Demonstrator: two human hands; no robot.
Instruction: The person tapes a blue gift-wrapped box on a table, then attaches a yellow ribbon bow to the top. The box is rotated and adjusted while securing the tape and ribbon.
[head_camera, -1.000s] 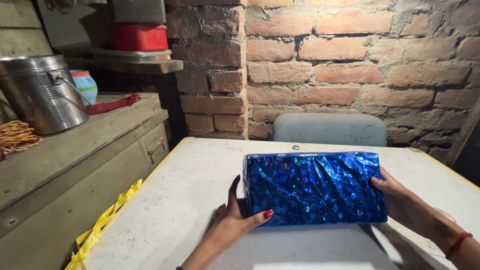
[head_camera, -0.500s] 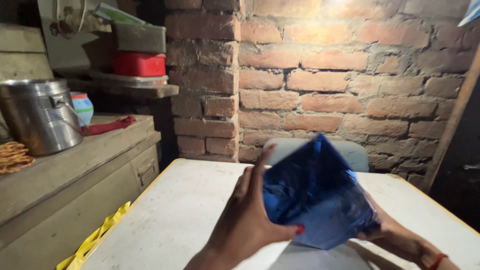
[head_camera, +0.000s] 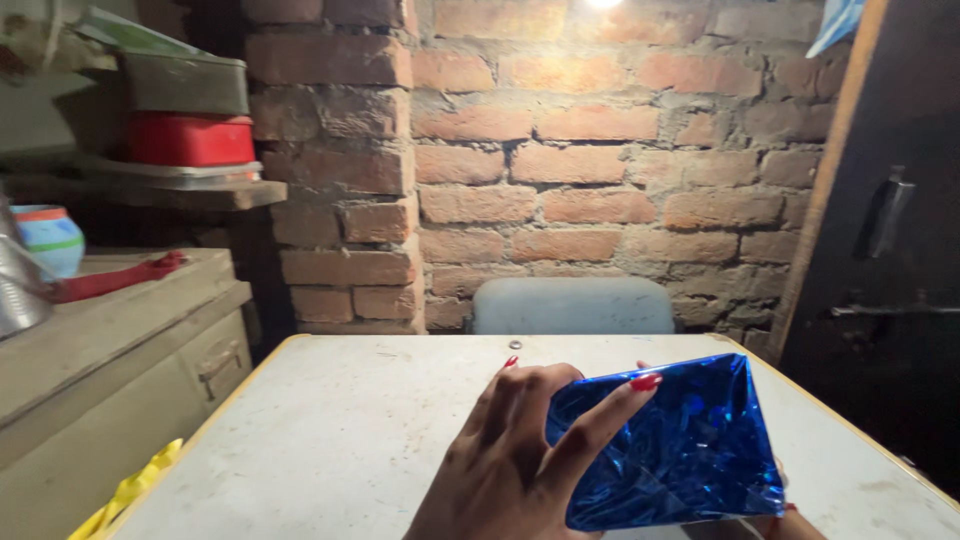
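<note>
A box wrapped in shiny blue foil paper (head_camera: 680, 450) is held up off the white table (head_camera: 350, 430), turned so one folded end faces me. My left hand (head_camera: 525, 455) grips its left side, fingers with red nails spread over the end and top edge. My right hand (head_camera: 785, 520) is almost wholly hidden behind and under the box; only a sliver shows at the bottom right, where it seems to support the box.
A grey chair back (head_camera: 572, 305) stands behind the table against a brick wall (head_camera: 600, 180). A metal trunk (head_camera: 110, 350) at left carries a painted pot (head_camera: 48, 238) and red cloth (head_camera: 110, 278). A yellow ribbon (head_camera: 125, 490) hangs by the table. A dark door (head_camera: 890, 250) stands at right.
The box, flat on the table a second ago, has been lifted and turned end-on. My left hand has wrapped over its end. The view has swung right.
</note>
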